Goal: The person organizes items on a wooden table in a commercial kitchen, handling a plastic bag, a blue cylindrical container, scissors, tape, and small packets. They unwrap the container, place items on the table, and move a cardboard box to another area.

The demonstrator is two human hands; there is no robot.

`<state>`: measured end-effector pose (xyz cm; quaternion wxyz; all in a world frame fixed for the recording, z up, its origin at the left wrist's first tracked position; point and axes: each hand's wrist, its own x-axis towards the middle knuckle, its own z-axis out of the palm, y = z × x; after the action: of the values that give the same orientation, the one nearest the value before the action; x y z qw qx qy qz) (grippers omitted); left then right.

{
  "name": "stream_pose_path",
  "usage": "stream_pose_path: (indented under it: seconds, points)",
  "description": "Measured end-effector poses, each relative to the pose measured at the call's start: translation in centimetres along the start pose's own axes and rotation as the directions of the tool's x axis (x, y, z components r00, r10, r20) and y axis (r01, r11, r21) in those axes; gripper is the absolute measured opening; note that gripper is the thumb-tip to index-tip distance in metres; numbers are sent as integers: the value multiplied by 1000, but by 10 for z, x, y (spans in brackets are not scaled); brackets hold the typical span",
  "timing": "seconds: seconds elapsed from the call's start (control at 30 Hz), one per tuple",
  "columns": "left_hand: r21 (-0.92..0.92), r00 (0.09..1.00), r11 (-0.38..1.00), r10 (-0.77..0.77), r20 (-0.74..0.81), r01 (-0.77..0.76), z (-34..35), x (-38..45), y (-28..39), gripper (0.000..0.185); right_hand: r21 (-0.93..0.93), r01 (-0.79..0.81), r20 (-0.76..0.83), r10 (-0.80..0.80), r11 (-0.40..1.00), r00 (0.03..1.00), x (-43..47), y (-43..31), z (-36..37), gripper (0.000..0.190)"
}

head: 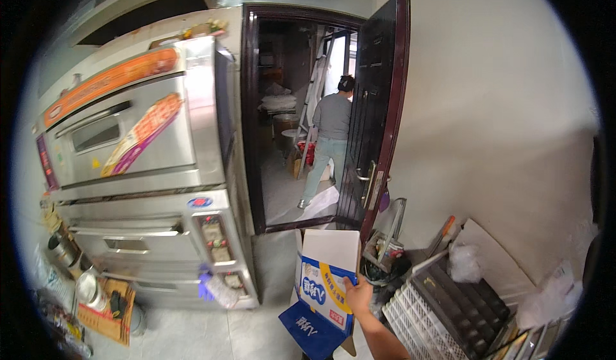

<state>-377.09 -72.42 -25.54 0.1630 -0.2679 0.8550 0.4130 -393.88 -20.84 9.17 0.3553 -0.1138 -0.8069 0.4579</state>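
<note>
My right hand (pixel 357 294) grips the side edge of a blue, white and yellow cardboard carton (pixel 321 283) by its wall, thumb on the printed face. The carton bears writing, and its flaps hang loose: a white one points up, a dark blue one (pixel 308 328) droops below. It is held above the tiled floor, in front of a doorway. My left hand is out of view. Beyond the carton stands a dark wooden door (pixel 380 105), swung inward, with a metal handle (pixel 368 179).
Left is a stainless-steel deck oven (pixel 130 134); purple gloves (pixel 206 285) hang on its front. A person (pixel 332 119) stands past the doorway near a stepladder (pixel 310 105). At right are plastic crates (pixel 428 312) and a bin (pixel 385 268). A white bucket (pixel 90 290) stands lower left.
</note>
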Motion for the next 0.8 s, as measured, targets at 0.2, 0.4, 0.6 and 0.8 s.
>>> stream_pose_path:
  seconds: [0.2, 0.4, 0.6, 0.8]
  points:
    - [56, 969, 972, 221, 108, -228, 73, 152, 189, 17, 60, -96, 30, 94, 994, 995, 201, 37, 125, 21]
    - [119, 988, 991, -75, 135, 59, 55, 250, 313, 17, 103, -149, -15, 151, 983, 988, 397, 74, 279, 21]
    - [123, 989, 989, -98, 114, 83, 46, 432, 463, 17, 100, -59, -154, 74, 993, 985, 578, 134, 453, 30]
    - [55, 998, 998, 34, 54, -37, -21, 617, 698, 17, 221, -160, -311, 225, 962, 923, 773, 152, 558, 49]
